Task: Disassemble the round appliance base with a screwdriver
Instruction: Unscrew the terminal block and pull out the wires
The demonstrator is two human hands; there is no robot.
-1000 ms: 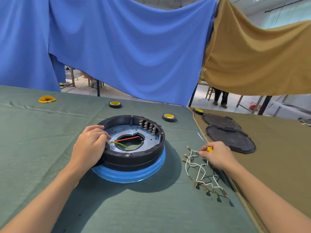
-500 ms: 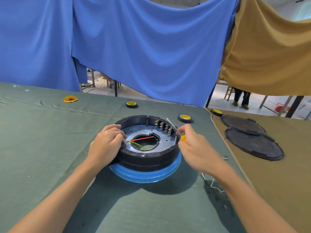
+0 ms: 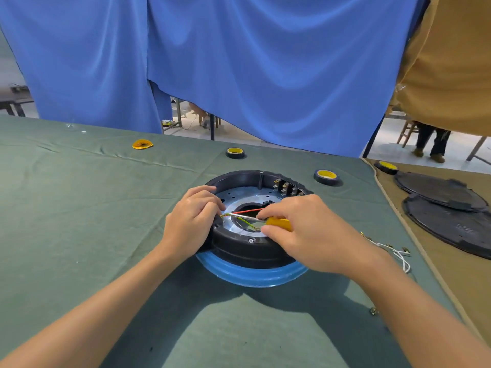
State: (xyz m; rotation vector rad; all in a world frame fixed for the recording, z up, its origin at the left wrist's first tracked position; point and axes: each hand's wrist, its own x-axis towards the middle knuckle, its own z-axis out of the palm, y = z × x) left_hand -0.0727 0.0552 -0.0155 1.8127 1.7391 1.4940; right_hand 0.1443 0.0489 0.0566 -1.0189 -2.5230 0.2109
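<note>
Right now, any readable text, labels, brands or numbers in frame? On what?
None readable.
Tape roll right of the base: dark marks on its yellow core, too blurred to read.
Yellow disc: dark smudge, not legible as text.
Base, screwdriver, black covers: no print visible.

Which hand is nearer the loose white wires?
Right. The right hand, holding the screwdriver, is left of the white wires; the left hand is farther left, at the base.
</note>
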